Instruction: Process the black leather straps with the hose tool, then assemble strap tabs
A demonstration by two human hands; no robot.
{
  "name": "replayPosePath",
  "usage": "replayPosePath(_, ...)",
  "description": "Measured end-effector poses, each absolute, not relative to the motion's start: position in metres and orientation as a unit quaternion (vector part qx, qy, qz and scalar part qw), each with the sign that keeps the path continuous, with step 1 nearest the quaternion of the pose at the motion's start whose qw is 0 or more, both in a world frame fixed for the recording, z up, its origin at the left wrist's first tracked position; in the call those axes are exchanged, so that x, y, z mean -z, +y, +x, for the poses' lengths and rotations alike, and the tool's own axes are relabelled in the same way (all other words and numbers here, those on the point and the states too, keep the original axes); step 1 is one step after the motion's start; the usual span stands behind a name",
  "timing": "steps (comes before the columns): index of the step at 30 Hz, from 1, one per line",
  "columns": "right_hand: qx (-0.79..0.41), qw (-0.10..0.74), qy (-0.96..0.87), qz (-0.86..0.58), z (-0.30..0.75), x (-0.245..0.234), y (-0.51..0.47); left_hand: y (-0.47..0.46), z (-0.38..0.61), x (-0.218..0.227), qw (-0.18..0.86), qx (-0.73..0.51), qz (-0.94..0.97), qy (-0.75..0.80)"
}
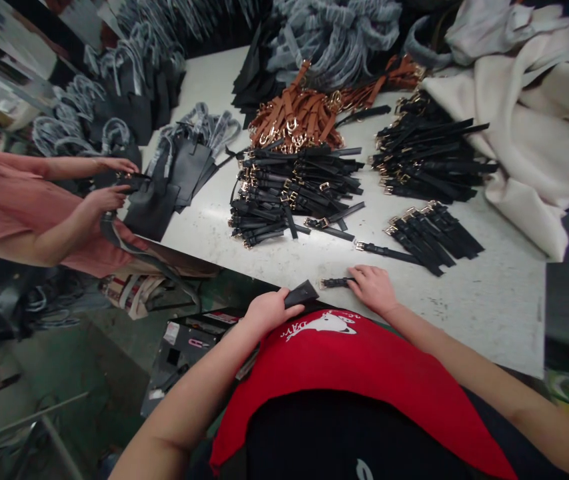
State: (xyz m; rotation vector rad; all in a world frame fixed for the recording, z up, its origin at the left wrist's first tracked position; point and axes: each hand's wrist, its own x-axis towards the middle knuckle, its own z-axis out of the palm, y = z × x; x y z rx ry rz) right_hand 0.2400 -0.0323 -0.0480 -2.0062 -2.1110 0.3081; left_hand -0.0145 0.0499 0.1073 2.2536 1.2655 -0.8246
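The strap [338, 283] is narrow and black, with a gold-coloured buckle [322, 284] at its left end. It lies on the desk [509, 330] close to the near edge, roughly parallel to that edge; its right end is hidden. The black strip [301, 294] is flat and wider. It is held at the near edge, slanting up rightward, free end just beside the buckle.

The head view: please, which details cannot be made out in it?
- Head view: one end of the black strap, covered by the right hand.
- Head view: near end of the dark flat piece, inside the left hand.
- Head view: number of piled straps, overlapping each other.
- Head view: head of the co-worker, beyond the left edge.
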Motion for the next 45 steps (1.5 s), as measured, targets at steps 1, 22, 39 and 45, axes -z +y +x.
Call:
replayPosePath(1,-0.119,0.117,-0.704,-0.69,0.242,0.051,-0.035,0.051,-0.01,-0.107,0.207,0.3,0.816,0.449)
replayPosePath(22,-0.157,0.195,-0.609,-0.753,0.245,0.062,-0.029,0.075,0.077,-0.108,0.119,0.342,0.856,0.369)
replayPosePath(39,-0.172,0.18,-0.615,-0.748,0.243,0.064,-0.024,0.084,0.128,-0.1,0.118,0.385,0.863,0.306)
replayPosePath(45,-0.168,0.18,-0.613,-0.75,0.243,0.061,-0.023,0.084,0.122,-0.105,0.091,0.398,0.857,0.315)
